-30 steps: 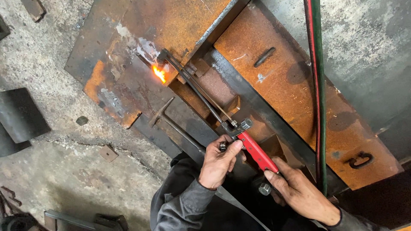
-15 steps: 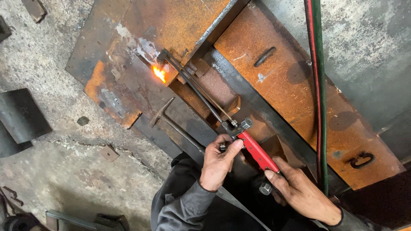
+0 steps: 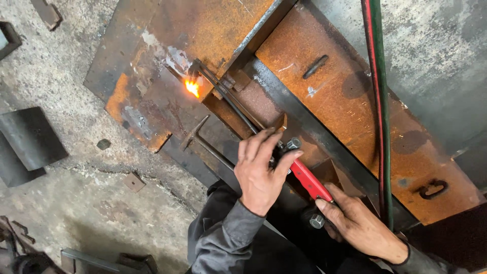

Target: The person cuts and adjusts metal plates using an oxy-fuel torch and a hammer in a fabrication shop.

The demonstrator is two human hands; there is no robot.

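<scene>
**Over the rusty plate: keeping the flame steady**

Over the rusty plate (image 3: 213, 30) we hold a cutting torch (image 3: 238, 109); its flame (image 3: 192, 88) burns at the far left tip. Our left hand (image 3: 261, 170) wraps the valves, grip closed on the torch; our right hand (image 3: 362, 226) clasps the red handle (image 3: 310, 180). We judge steadiness matters most: brace both wrists, and keep clear of the hoses (image 3: 378, 101) at right.
</scene>
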